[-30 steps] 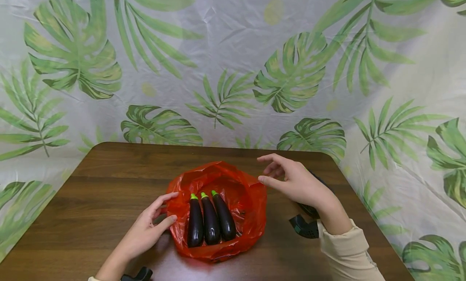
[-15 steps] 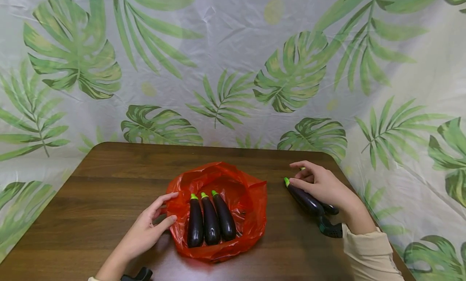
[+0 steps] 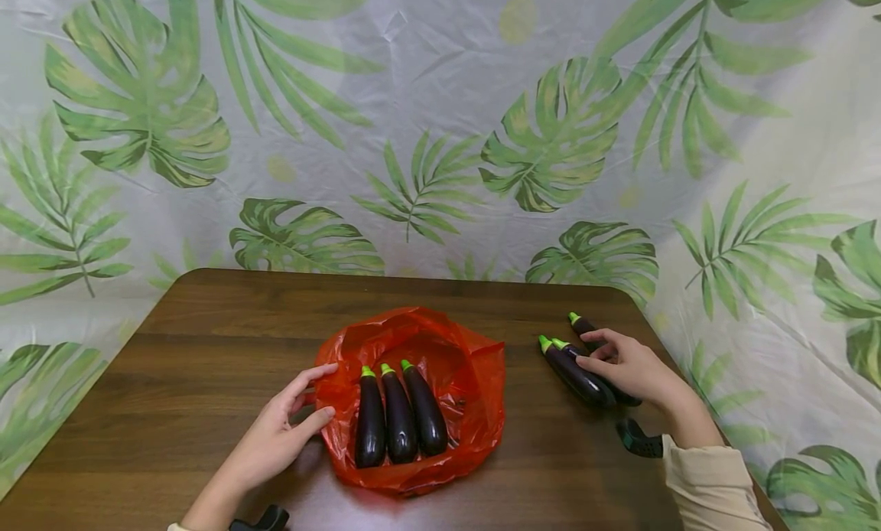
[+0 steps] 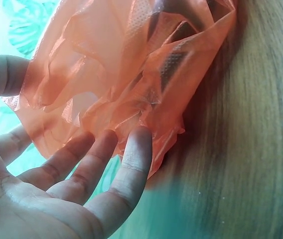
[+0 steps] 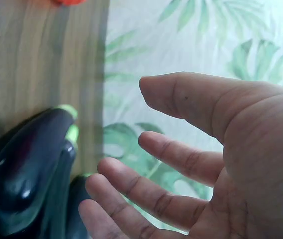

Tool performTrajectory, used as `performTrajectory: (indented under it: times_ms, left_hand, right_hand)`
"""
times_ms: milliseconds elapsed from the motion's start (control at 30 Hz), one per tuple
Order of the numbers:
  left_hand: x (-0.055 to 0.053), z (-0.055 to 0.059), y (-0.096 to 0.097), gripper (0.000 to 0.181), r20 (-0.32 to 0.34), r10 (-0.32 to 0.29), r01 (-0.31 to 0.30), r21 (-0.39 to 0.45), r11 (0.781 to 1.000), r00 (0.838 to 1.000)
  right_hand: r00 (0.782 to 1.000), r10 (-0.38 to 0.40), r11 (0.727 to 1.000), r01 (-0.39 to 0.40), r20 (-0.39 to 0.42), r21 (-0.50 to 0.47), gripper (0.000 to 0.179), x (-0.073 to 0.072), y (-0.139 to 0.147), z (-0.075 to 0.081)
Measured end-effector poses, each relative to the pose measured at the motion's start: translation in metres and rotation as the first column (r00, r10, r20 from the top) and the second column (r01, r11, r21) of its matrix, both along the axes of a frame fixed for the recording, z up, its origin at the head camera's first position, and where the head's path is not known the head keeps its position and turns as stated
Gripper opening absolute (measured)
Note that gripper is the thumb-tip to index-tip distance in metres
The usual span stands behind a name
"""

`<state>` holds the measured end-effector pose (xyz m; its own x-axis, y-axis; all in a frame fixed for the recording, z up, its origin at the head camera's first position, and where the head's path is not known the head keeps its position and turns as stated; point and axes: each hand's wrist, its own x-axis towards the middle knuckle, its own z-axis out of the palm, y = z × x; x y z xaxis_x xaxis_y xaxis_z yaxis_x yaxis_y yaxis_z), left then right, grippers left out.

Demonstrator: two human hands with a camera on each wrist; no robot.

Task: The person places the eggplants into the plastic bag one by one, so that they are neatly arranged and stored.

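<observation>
A red plastic bag [image 3: 485, 408] lies open on the table, with three eggplants [image 3: 401, 428] side by side in it, green stems pointing away. My left hand [image 3: 275, 435] touches the bag's left side with spread fingers; in the left wrist view the fingertips [image 4: 140, 137] rest against the thin plastic. To the right, my right hand [image 3: 633, 370] hovers with loosely bent fingers over another group of three eggplants [image 3: 574, 374], partly covering them. In the right wrist view, nothing sits between its thumb and fingers, and the eggplants [image 5: 24, 172] lie beside the fingertips.
Dark wooden table [image 3: 227, 324] with rounded far corners. Behind it and at the right hangs a leaf-patterned cloth [image 3: 440, 133]. The right-hand eggplants lie near the table's right edge. Each wrist carries a black camera mount [image 3: 640, 439].
My right hand has moved from beside the bag's right edge rightward and down to the loose eggplants, uncovering their stems. The left hand and the bag have stayed in place.
</observation>
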<state>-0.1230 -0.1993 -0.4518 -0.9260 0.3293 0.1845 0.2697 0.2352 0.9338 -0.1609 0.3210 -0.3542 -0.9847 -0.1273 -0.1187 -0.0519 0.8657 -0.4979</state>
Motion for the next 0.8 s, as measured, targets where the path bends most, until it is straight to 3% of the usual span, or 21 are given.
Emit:
performTrajectory:
  times_ms: [300,800]
  left_hand:
    - [0.000,0.000,0.000,0.053,0.015,-0.014,0.014,0.020,1.000,1.000]
    - [0.000,-0.001,0.000,0.053,0.015,-0.008,0.008,0.019,1.000,1.000]
  right_hand:
    - [0.999,-0.025,1.000,0.025,0.029,0.012,0.058,-0.003,0.016,-0.019]
    - [0.998,-0.033,0.999,0.034,0.060,-0.014,0.059,-0.004,0.018,-0.031]
